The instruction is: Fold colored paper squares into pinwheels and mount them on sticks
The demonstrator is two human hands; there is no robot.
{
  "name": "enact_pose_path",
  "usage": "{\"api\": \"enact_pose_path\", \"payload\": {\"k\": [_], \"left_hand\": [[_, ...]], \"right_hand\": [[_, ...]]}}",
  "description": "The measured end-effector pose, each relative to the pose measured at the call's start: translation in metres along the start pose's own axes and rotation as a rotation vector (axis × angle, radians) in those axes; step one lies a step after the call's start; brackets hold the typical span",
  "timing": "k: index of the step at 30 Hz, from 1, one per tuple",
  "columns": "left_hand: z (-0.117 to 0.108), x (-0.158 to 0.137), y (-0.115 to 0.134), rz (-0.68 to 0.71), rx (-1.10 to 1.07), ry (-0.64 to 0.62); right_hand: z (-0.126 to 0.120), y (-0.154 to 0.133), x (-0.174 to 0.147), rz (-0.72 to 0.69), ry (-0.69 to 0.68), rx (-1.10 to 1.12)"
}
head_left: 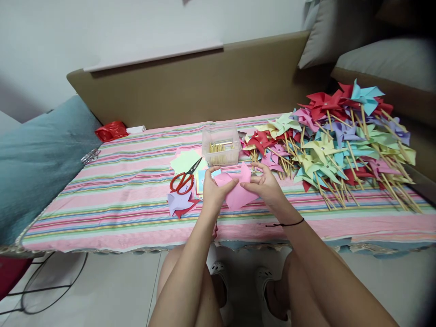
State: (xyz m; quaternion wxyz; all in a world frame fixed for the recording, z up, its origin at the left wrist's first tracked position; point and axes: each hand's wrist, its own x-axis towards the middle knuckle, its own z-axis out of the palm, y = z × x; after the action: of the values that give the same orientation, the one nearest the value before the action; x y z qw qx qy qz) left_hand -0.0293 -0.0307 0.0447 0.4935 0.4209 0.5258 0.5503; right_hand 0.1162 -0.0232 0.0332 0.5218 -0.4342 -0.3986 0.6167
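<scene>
A pink paper sheet (240,195), cut and partly folded inward, is held up between both hands over the striped cloth. My left hand (214,187) grips its left side, thumb pressed near the middle. My right hand (267,184) pinches the right side, its thumb close to the other thumb. Left of my left hand, red-handled scissors (184,178) lie across pale green paper sheets (185,161). Just below them rests a folded lilac paper piece (177,202) over a red paper piece (186,209). Behind my hands stands a clear plastic box (221,159) with thin wooden sticks inside.
Many finished paper pinwheels (323,147) on sticks are heaped at the right. A red plastic bag (111,131), a white object (136,130) and a shiny metal item (90,156) lie at the left, by a blue cushion (47,150). A brown backboard (190,86) rises behind.
</scene>
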Motion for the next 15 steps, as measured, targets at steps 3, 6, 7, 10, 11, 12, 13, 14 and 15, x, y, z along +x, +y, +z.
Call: {"api": "enact_pose_path", "payload": {"k": [3,6,7,10,11,12,13,14,15], "left_hand": [[-0.0010,-0.0017,0.0032,-0.001,-0.006,-0.025],[-0.0005,-0.0035,0.0054,0.010,-0.019,-0.036],[-0.0003,-0.0037,0.0056,0.008,-0.024,-0.038],[-0.0009,-0.0025,0.0040,0.004,-0.017,-0.045],[-0.0015,-0.0015,0.0027,0.006,-0.001,-0.045],[-0.0023,-0.0003,0.0013,0.011,0.019,-0.045],[-0.0031,0.0009,-0.0003,0.018,0.039,-0.045],[-0.0040,0.0021,-0.0018,0.026,0.058,-0.047],[-0.0046,0.0031,-0.0031,0.033,0.075,-0.048]], "right_hand": [[-0.0003,-0.0017,-0.0006,0.018,-0.015,-0.008],[-0.0012,-0.0027,-0.0016,0.025,-0.036,-0.021],[-0.0017,-0.0027,-0.0019,0.023,-0.041,-0.026],[-0.0032,-0.0023,-0.0021,0.016,-0.049,-0.044],[-0.0036,-0.0022,-0.0019,0.016,-0.051,-0.051],[-0.0039,-0.0021,-0.0017,0.017,-0.053,-0.056],[-0.0042,-0.0020,-0.0014,0.017,-0.053,-0.060],[-0.0044,-0.0021,-0.0012,0.017,-0.053,-0.062],[-0.0044,-0.0021,-0.0009,0.019,-0.052,-0.063]]}}
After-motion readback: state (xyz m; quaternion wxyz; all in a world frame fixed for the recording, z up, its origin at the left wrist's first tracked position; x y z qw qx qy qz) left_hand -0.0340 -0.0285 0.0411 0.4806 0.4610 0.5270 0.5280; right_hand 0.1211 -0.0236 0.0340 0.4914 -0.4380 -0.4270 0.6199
